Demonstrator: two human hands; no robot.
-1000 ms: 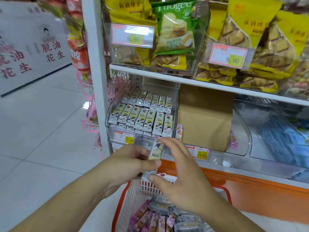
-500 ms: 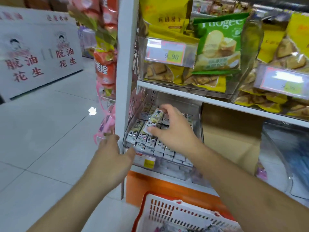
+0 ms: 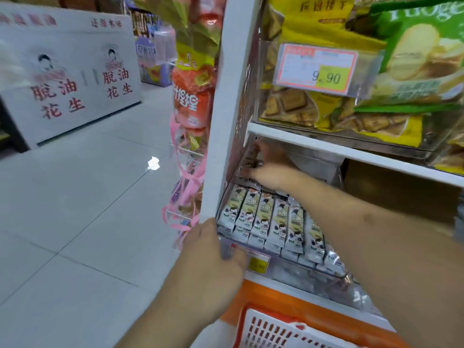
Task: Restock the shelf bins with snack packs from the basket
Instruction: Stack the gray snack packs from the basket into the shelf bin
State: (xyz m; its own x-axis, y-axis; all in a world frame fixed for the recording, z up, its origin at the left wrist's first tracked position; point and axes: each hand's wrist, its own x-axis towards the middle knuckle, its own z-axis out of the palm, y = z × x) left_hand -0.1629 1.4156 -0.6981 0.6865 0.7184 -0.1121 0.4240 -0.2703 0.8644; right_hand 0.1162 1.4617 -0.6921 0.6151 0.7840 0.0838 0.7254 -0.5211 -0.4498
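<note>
Foil snack packs (image 3: 261, 217) judged light, crinkly, slippery (pinch mid-body). Right hand (image 3: 270, 172) deep in bin (image 3: 308, 268), grip indiscernible. Left hand (image 3: 213, 267) flat against bin front.

Glossy foil snack packs (image 3: 263, 217)

Right hand (image 3: 270, 169) is stretched forward with fingers (image 3: 247, 172) spread; left hand (image 3: 213, 262) rests lower, thumb out.

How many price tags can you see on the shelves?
2. One big price tag hangs on the top bin; one small price tag sits on the lower bin, beside the left hand. More may be hidden.
</note>
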